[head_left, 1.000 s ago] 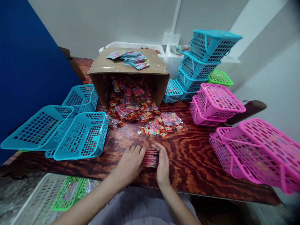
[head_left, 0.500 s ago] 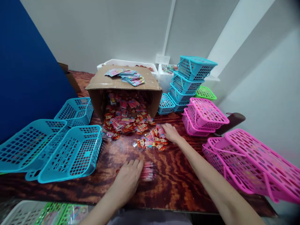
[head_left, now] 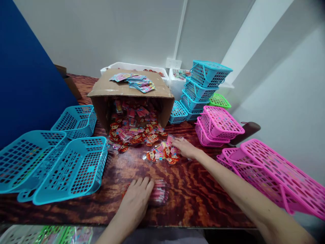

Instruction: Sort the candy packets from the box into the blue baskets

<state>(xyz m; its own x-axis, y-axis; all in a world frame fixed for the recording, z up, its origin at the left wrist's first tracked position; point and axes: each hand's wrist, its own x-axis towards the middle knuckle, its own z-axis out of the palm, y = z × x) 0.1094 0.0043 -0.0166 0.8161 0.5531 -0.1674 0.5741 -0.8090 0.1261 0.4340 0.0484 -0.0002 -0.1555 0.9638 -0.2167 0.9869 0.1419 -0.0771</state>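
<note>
In front of the cardboard box [head_left: 159, 87], my left hand [head_left: 137, 198] lies on a packet stack [head_left: 159, 193]. Nearer the box, my right hand [head_left: 185, 148] touches loose packets [head_left: 166, 152]; I can't tell if either grips.

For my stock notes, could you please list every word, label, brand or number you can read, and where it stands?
None can be read with certainty.
Packets by the right hand: marks too small to read.
Sachets on the cardboard box: print too small to read.
</note>
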